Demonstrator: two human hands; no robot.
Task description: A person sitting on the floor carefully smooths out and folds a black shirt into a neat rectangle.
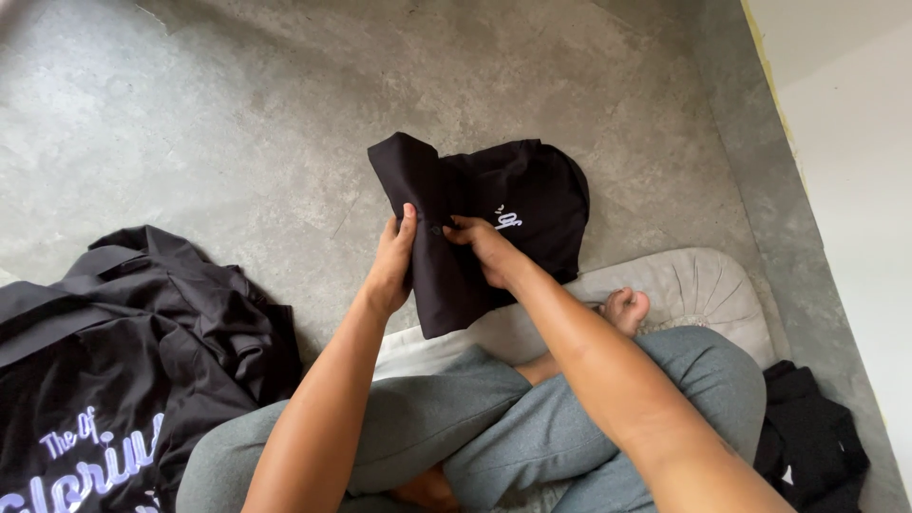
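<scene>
Two hands, left (391, 266), right (483, 249), pinching folded black garment (513, 204) above grey cushion (684, 290).

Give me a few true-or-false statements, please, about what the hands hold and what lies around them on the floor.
1. Both the left hand and the right hand grip the black garment. True.
2. The garment is red. False: it is black with small white lettering.
3. A pile of black clothes lies to the person's left. True.
4. The person is standing. False: the person sits cross-legged in grey trousers on a pale cushion.
5. The floor is grey. True.
</scene>
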